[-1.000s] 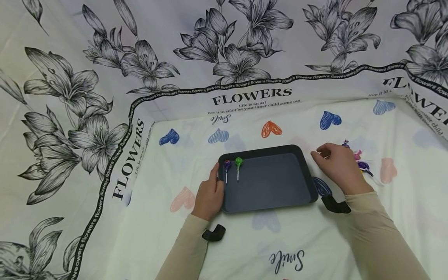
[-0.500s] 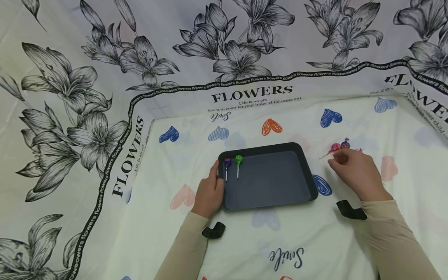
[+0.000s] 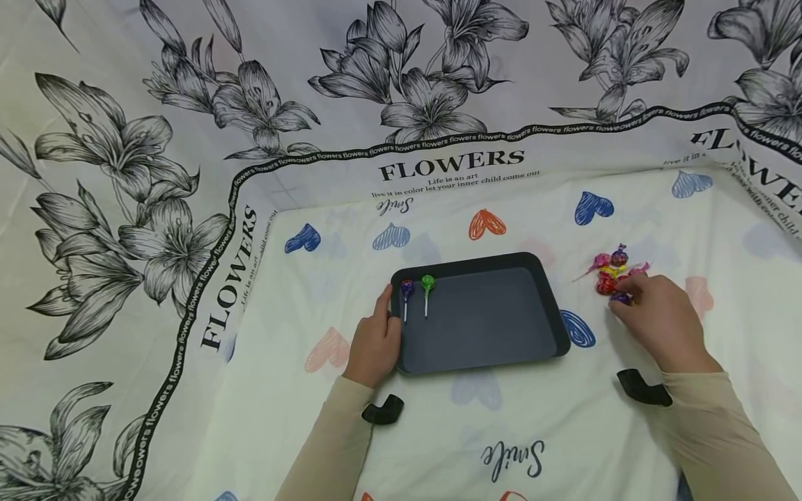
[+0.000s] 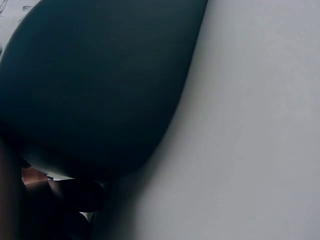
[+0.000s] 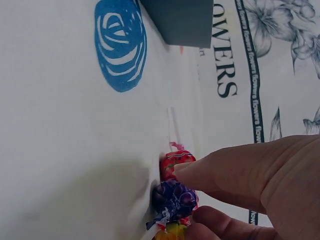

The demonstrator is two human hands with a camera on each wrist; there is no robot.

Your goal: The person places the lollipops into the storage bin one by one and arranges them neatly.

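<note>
A dark grey tray (image 3: 482,320) lies on the cloth in the head view. Inside it, near the left end, are a purple lollipop (image 3: 407,288) and a green lollipop (image 3: 429,282), side by side. My left hand (image 3: 374,344) holds the tray's left edge; in the left wrist view the tray's wall (image 4: 100,85) hides most of the fingers. My right hand (image 3: 664,323) reaches into a pile of lollipops. In the right wrist view its thumb touches a red lollipop (image 5: 175,162), its fingertips apart from the thumb near a purple lollipop (image 5: 174,198) and a yellow one (image 5: 171,232).
In the pile, a pink lollipop (image 3: 601,260) and a dark purple one (image 3: 619,256) lie beyond the right hand. White cloth printed with hearts (image 3: 487,224) covers the surface. A flowered curtain (image 3: 432,104) rises behind and at the sides.
My right hand has moved right and slightly towards me, from beside the tray to the lollipop pile, uncovering several lollipops. The left hand stays at the tray's edge.
</note>
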